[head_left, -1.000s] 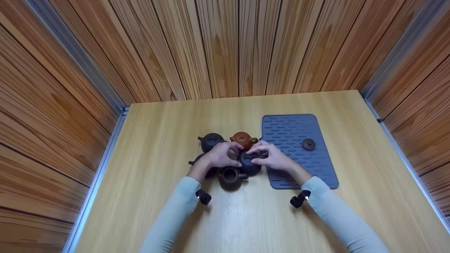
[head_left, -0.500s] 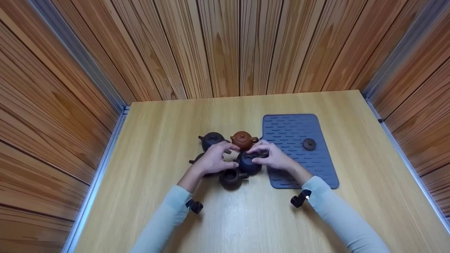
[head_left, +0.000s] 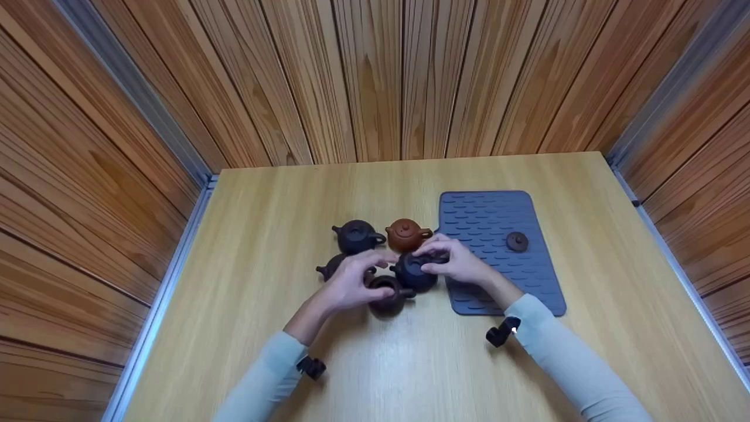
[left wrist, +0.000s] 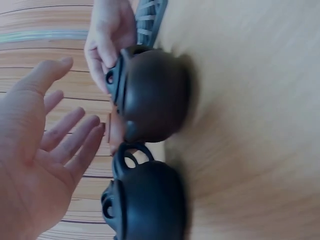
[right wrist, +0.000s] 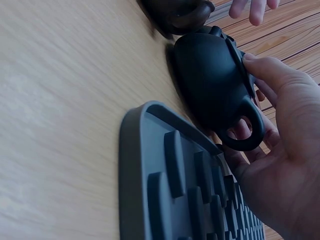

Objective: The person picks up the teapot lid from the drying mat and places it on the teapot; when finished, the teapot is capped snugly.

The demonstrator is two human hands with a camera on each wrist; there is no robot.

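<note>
With thumb and fingers, my right hand (head_left: pixel 457 262) holds the top of a black lidded teapot (head_left: pixel 415 275). In the right wrist view, the thumb lies at the lid edge of that black teapot (right wrist: pixel 212 80), above its looped handle; the other fingers are partly hidden behind it. My left hand (head_left: pixel 354 284) hovers over a dark brown lidless teapot (head_left: pixel 389 303), its fingers spread and nothing between them. The left wrist view shows that palm (left wrist: pixel 42 155) apart from the brown teapot (left wrist: pixel 157 95). A small dark lidded teapot (head_left: pixel 333 266) is partly hidden behind the left hand.
Behind the hands stand another black teapot (head_left: pixel 355 235) and a reddish-brown lidded teapot (head_left: pixel 405 234). A grey ridged mat (head_left: pixel 486 217) lies to the right, bearing a loose brown lid (head_left: pixel 517 241). Wood-panelled walls (head_left: pixel 375 82) border the table (head_left: pixel 263 234).
My left hand has drawn back from the black teapot, leftward and toward me, and now hangs over the lidless teapot. The right hand keeps its hold in about the same place.
</note>
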